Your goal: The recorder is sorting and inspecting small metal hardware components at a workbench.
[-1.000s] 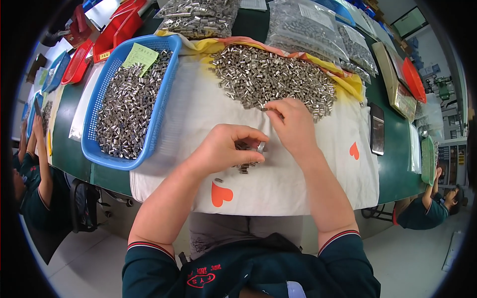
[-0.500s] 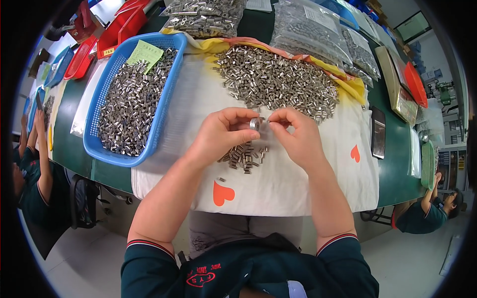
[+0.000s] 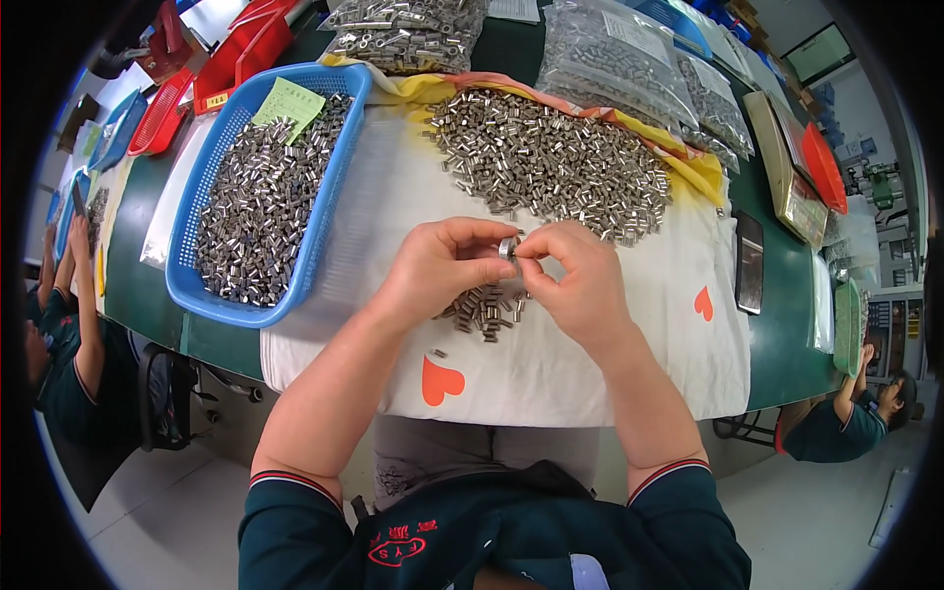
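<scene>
Between thumb and fingers my left hand (image 3: pixel 433 264) pinches a small round metal ring (image 3: pixel 506 249), held above the white cloth (image 3: pixel 590 383). My right hand (image 3: pixel 580 280) is closed in a pinch right at the ring's right side; whatever its fingertips hold is hidden. Below my hands lies a small heap of short metal sleeves (image 3: pixel 484 313), and one loose sleeve (image 3: pixel 438 353) rests apart from it. Beyond my hands spreads a big pile of the same sleeves (image 3: pixel 551 157).
A blue basket (image 3: pixel 177 265) of sleeves, with a green note (image 3: pixel 290 106), stands at left. Bagged metal parts (image 3: pixel 610 59) line the back, behind a yellow cloth edge (image 3: pixel 703 177). A dark phone-like object (image 3: pixel 748 264) lies at right. Co-workers sit on both sides.
My right hand has moved left, and its fingertips now meet the ring. The left hand still holds the ring, now turned slightly more edge-on.
</scene>
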Motion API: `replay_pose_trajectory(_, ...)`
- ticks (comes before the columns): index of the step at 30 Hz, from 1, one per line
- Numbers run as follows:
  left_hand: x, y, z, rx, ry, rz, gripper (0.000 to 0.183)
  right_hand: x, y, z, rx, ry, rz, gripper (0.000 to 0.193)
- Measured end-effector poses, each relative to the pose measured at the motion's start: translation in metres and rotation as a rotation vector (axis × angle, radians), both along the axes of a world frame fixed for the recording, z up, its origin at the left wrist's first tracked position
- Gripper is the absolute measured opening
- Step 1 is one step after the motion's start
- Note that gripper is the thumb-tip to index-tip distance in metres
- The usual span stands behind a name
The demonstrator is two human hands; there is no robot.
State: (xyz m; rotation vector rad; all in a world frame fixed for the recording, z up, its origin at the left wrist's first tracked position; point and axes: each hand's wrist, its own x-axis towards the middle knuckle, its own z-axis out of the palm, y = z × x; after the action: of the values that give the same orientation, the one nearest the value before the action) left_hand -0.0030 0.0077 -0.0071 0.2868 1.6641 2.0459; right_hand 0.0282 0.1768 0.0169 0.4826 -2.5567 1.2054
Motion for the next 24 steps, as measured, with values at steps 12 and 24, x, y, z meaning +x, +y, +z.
replay_pose_trajectory(12, 0.003, -0.003, -0.003, -0.04, -0.013, -0.069, 0.032, -0.006, 0.012, 0.009, -0.141, -0.367, 0.016, 0.011)
replay_pose_trajectory(24, 0.004, -0.002, -0.001, -0.155, 0.073, -0.135, 0.033, -0.024, 0.004, -0.034, 0.335, 0.138, -0.082, 0.006)
